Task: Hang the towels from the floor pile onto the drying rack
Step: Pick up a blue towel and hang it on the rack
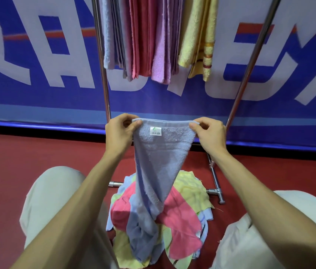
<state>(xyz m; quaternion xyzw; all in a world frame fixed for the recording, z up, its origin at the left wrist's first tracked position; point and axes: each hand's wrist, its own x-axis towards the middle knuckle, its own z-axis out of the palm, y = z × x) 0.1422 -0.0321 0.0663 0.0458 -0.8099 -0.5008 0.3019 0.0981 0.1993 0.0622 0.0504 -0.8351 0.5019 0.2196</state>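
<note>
I hold a light blue towel (159, 164) stretched by its top hem between both hands. My left hand (121, 133) pinches the left corner and my right hand (208, 133) pinches the right corner. A small white label sits near the hem. The towel's lower end still trails down onto the floor pile (182, 210) of pink, yellow and blue towels between my knees. Above and behind stands the metal drying rack (101, 61), where several blue, pink, lilac and yellow towels (153, 39) hang.
A blue banner with large white letters (36, 55) covers the wall right behind the rack. The rack's chrome foot bar (216, 191) lies on the red floor beside the pile. My knees in light trousers (52, 200) flank the pile.
</note>
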